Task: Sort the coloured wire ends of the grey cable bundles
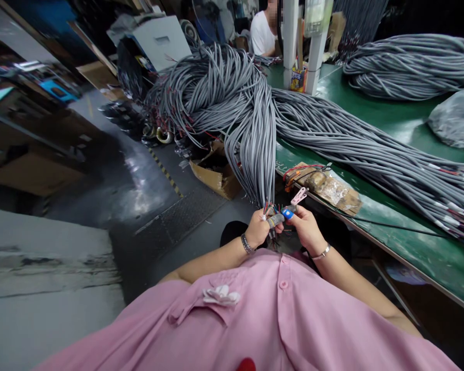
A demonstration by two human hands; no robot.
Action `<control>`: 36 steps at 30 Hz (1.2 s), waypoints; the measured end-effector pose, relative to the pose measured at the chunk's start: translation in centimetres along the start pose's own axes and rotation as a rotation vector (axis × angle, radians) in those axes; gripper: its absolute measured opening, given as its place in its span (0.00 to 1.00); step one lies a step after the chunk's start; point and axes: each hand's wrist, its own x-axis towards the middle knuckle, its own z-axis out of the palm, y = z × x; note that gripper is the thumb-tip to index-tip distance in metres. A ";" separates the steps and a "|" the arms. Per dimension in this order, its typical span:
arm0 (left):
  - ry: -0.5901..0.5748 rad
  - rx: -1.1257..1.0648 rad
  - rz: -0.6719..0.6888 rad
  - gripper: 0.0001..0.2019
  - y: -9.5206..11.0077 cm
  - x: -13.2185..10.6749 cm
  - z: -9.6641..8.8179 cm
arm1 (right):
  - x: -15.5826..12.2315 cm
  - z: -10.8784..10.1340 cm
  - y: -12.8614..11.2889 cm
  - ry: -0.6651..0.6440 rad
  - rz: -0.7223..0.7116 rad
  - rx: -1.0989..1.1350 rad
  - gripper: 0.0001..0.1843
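Observation:
Close in front of my body, my left hand (258, 229) is closed around the stripped end of a grey cable, where thin coloured wires (272, 208) fan out. A grey covering wraps one of its fingers. My right hand (303, 224) meets it from the other side, thumb and fingers pinched at the same wires. Something blue (287, 213) sits at the right thumb tip; whether it is a thumb cover or a held piece is unclear. Above the hands, a thick bundle of grey cables (257, 154) hangs down over the table edge.
More grey cables (355, 134) run along the green table (394, 232) to my right. A pink clip (299, 196) and a taped cardboard piece (328, 188) lie at its edge. A cardboard box (212, 172) stands on the floor. Another person (262, 33) sits beyond the table.

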 end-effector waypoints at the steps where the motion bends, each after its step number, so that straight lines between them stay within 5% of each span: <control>1: 0.007 0.003 -0.002 0.17 0.1 0.0 0.0 | 0.0 -0.1 0.2 0.035 0.002 -0.006 0.15; 9: 0.053 -0.061 -0.027 0.16 0.4 0.1 0.2 | 0.0 -0.8 1.3 0.115 0.022 -0.008 0.13; 19: 0.004 -0.026 -0.007 0.14 0.3 0.2 0.4 | 0.0 0.0 0.4 -0.041 0.069 0.076 0.15; 24: 0.012 -0.012 -0.037 0.15 0.3 0.1 0.6 | 0.5 -0.3 1.3 0.158 0.037 0.079 0.14; 29: 0.013 -0.048 -0.085 0.16 1.3 0.1 0.3 | 1.3 -2.5 1.8 0.299 0.099 0.308 0.16; 36: -0.067 -0.186 -0.127 0.17 3.0 1.0 0.5 | 2.5 -3.4 -0.2 0.000 0.252 0.376 0.23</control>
